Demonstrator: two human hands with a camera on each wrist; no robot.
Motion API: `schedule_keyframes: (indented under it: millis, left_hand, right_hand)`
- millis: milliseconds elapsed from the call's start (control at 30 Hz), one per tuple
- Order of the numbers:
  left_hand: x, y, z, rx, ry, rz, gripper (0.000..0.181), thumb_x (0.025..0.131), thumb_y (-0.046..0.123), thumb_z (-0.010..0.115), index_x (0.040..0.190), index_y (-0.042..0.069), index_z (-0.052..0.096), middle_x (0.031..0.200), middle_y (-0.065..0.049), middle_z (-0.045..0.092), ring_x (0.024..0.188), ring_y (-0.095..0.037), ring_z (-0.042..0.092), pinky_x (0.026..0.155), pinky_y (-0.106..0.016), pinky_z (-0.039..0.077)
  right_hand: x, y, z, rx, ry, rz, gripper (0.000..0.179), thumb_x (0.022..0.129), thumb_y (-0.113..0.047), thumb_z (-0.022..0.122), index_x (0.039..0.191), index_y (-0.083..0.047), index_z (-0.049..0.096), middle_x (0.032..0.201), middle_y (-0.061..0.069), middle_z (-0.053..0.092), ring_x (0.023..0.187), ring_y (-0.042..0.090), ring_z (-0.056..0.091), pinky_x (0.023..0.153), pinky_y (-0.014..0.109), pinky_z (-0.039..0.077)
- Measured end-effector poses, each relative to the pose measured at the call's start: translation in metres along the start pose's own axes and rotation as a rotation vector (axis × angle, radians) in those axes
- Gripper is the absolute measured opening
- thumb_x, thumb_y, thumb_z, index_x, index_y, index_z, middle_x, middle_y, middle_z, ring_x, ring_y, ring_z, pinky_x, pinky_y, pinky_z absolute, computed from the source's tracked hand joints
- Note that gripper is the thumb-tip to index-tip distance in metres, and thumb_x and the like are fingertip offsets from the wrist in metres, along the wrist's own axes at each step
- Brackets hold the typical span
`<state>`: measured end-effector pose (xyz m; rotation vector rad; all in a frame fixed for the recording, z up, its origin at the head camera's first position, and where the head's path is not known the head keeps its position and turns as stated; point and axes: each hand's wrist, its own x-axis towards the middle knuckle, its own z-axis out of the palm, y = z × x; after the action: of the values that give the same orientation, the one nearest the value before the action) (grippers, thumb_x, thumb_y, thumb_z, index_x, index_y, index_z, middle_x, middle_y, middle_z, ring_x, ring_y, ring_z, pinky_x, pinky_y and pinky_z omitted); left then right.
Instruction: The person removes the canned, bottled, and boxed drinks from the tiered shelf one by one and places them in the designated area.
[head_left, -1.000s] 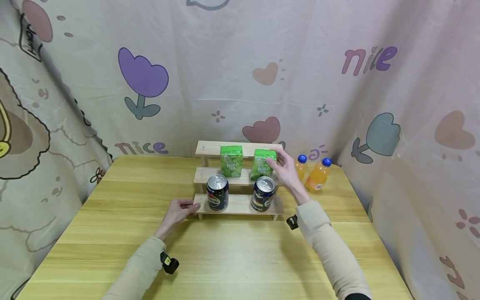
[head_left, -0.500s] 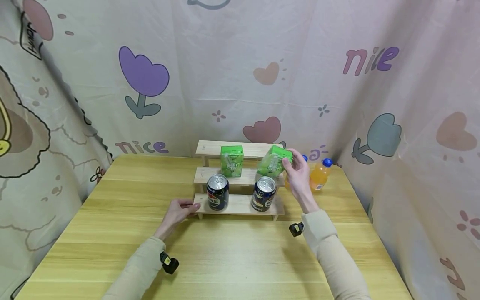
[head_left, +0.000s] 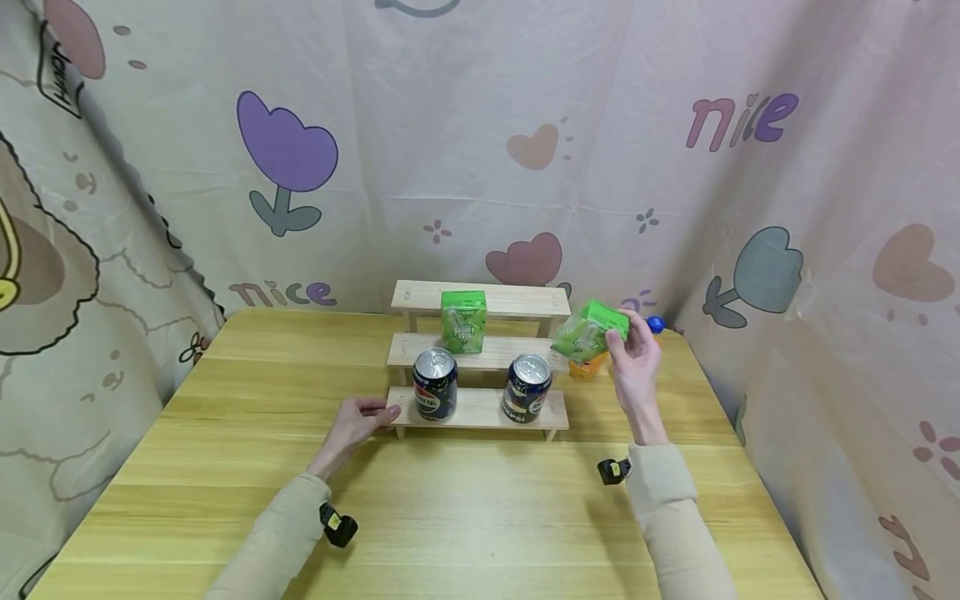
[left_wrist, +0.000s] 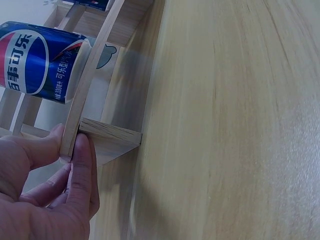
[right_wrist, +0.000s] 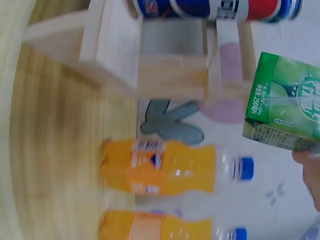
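My left hand (head_left: 358, 427) pinches the left end of the lowest step of a wooden three-step rack (head_left: 480, 407), thumb above and fingers below, as the left wrist view shows. In my right hand (head_left: 636, 367) a green juice carton (head_left: 588, 332) is held tilted, off the rack's right end and in front of the orange drink bottles. A second green carton (head_left: 463, 322) stands upright on the middle step. Two dark blue cola cans (head_left: 435, 385) stand on the lowest step, the other can (head_left: 527, 388) being to the right.
Two orange drink bottles (right_wrist: 165, 166) with blue caps stand on the table right of the rack, partly hidden in the head view by the carton and right hand. A patterned curtain (head_left: 630, 125) hangs behind the wooden table (head_left: 480, 517).
My right hand has lifted the right-hand green carton off the middle step and carried it rightward, tilting it. My left hand has stayed on the rack.
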<state>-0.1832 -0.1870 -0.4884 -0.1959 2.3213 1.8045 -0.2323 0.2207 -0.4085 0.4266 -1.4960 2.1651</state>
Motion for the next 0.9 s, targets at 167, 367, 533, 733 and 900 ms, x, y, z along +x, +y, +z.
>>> schedule_keyframes:
  millis: [167,367,533,733,900]
  left_hand:
    - [-0.001,0.001,0.000,0.035,0.007,-0.010,0.045,0.096,0.017,0.069,0.125,-0.017,0.058,0.116,-0.030,0.070,0.082,-0.008,0.070,0.087,-0.035,0.061]
    - [-0.001,0.000,0.000,0.063,0.017,-0.010,0.046,0.096,0.019,0.069,0.125,-0.016,0.058,0.118,-0.031,0.069,0.083,-0.010,0.070,0.084,-0.033,0.060]
    - [-0.002,0.000,0.000,0.072,0.020,-0.011,0.047,0.096,0.019,0.069,0.125,-0.016,0.058,0.119,-0.031,0.068,0.084,-0.011,0.071,0.084,-0.031,0.060]
    - [-0.001,0.000,0.001,0.039,0.016,-0.010,0.046,0.096,0.016,0.069,0.126,-0.016,0.058,0.117,-0.031,0.069,0.081,-0.009,0.070,0.083,-0.031,0.061]
    - [-0.002,0.000,0.000,0.041,0.012,-0.018,0.048,0.096,0.018,0.069,0.127,-0.016,0.056,0.120,-0.031,0.068,0.084,-0.010,0.071,0.086,-0.033,0.061]
  right_hand:
    - [-0.004,-0.003,-0.018,-0.027,0.016,-0.034,0.029,0.095,0.011,0.057,0.123,0.002,0.060,0.117,0.001,0.067,0.106,0.011,0.062,0.093,0.017,0.054]
    - [-0.011,-0.005,-0.038,-0.155,0.098,-0.009,0.037,0.094,0.010,0.060,0.130,0.014,0.051,0.120,-0.002,0.067,0.109,0.010,0.061,0.095,0.016,0.053]
    - [-0.018,-0.002,-0.055,-0.209,0.136,0.001,0.036,0.094,0.012,0.058,0.130,0.016,0.050,0.124,-0.001,0.065,0.114,0.011,0.060,0.097,0.015,0.052]
    - [-0.025,0.000,-0.076,-0.282,0.183,0.023,0.039,0.094,0.010,0.059,0.130,0.019,0.047,0.119,-0.003,0.066,0.114,0.010,0.060,0.096,0.012,0.051]
    - [-0.029,0.003,-0.095,-0.350,0.195,0.066,0.036,0.094,0.008,0.061,0.129,0.013,0.053,0.118,-0.005,0.065,0.115,0.009,0.059,0.096,0.010,0.051]
